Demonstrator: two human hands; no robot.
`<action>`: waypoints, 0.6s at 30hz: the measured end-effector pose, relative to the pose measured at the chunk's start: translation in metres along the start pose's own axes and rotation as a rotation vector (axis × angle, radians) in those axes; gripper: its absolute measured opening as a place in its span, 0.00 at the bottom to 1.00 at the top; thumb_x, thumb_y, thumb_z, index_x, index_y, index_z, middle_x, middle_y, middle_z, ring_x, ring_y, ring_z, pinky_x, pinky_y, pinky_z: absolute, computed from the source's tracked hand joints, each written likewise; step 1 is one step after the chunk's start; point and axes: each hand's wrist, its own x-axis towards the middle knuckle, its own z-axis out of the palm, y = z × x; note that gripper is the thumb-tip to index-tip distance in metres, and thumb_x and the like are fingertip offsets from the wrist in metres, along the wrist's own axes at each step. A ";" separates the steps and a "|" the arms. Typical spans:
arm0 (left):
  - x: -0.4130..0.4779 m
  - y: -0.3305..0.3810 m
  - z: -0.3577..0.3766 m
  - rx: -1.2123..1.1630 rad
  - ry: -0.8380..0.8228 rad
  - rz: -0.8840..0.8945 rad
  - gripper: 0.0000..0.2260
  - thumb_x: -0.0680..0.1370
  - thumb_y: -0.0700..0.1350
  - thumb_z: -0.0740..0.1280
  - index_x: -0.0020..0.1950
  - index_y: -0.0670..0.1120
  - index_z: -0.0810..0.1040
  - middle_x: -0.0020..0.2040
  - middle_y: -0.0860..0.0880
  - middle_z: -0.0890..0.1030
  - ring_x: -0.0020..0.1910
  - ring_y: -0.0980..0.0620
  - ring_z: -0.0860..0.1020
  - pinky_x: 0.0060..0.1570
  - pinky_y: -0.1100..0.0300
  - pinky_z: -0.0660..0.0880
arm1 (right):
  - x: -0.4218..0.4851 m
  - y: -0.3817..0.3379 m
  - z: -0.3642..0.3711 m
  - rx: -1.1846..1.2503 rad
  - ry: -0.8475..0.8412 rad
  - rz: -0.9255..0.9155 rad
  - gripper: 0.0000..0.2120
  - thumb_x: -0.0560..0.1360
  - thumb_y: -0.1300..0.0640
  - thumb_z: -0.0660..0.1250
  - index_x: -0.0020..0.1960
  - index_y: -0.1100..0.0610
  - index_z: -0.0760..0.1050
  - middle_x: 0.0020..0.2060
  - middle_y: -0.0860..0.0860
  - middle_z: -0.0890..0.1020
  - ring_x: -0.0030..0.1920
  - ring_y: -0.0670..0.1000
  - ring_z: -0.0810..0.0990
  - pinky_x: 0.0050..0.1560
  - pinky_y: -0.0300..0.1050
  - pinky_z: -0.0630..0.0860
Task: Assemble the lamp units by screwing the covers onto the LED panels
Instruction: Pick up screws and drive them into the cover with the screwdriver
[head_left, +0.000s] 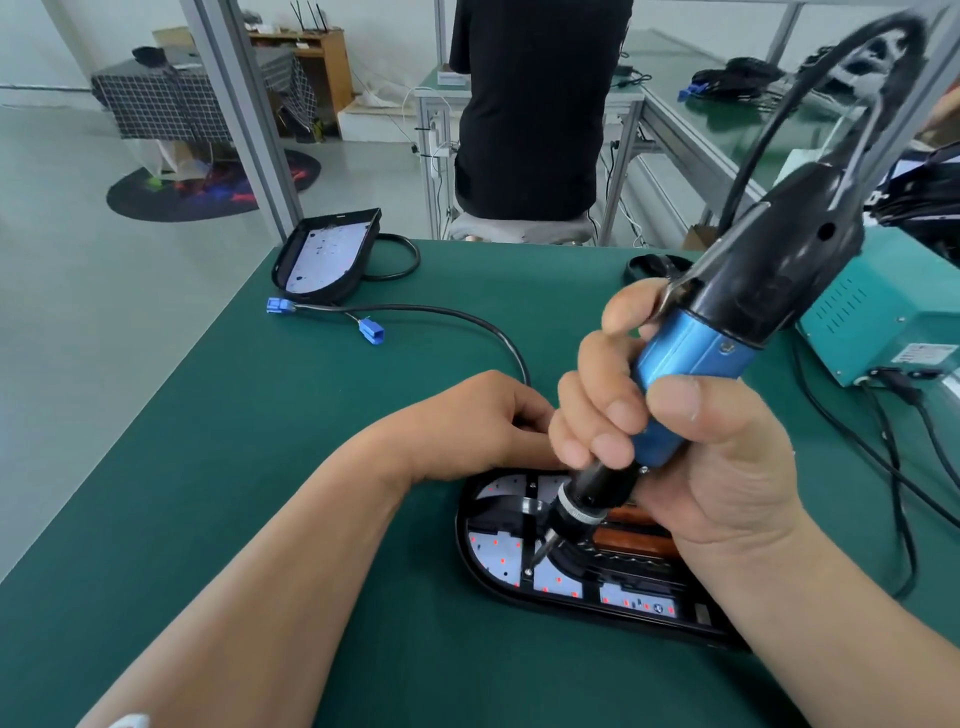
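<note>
A black lamp unit (524, 582) lies on the green table in front of me, its white LED panel with red dots showing under a black cover frame. My right hand (691, 447) grips a blue and black electric screwdriver (727, 332), tilted, with its bit tip on a screw (529, 571) at the lower part of the frame. My left hand (483, 421) rests at the unit's far edge, its fingers curled there; the right hand hides what they touch. A second lamp unit (324, 254) lies at the table's far left corner.
A black cable with two blue connectors (371, 332) runs across the table from the far unit. A teal power box (878, 322) stands at the right with cords trailing down. A person in black (530, 104) sits beyond the table's far edge.
</note>
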 end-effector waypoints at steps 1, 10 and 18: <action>0.000 -0.001 0.000 -0.017 -0.012 0.016 0.09 0.68 0.61 0.73 0.35 0.57 0.81 0.29 0.61 0.76 0.29 0.65 0.70 0.32 0.73 0.67 | 0.001 -0.002 -0.001 0.017 0.039 -0.037 0.20 0.70 0.57 0.79 0.58 0.59 0.76 0.33 0.51 0.73 0.31 0.50 0.73 0.40 0.48 0.75; 0.005 -0.006 -0.002 -0.739 0.055 -0.137 0.13 0.86 0.34 0.59 0.60 0.35 0.82 0.42 0.48 0.77 0.31 0.56 0.67 0.26 0.67 0.61 | 0.006 -0.029 -0.036 0.035 0.570 -0.308 0.10 0.79 0.59 0.57 0.56 0.54 0.75 0.37 0.49 0.72 0.36 0.48 0.72 0.46 0.45 0.76; 0.011 -0.006 -0.002 -1.024 0.071 -0.182 0.11 0.86 0.33 0.59 0.62 0.34 0.79 0.42 0.46 0.80 0.28 0.59 0.64 0.21 0.70 0.61 | 0.004 -0.029 -0.063 0.044 0.753 -0.352 0.07 0.80 0.61 0.61 0.54 0.55 0.76 0.38 0.50 0.73 0.36 0.49 0.73 0.48 0.46 0.78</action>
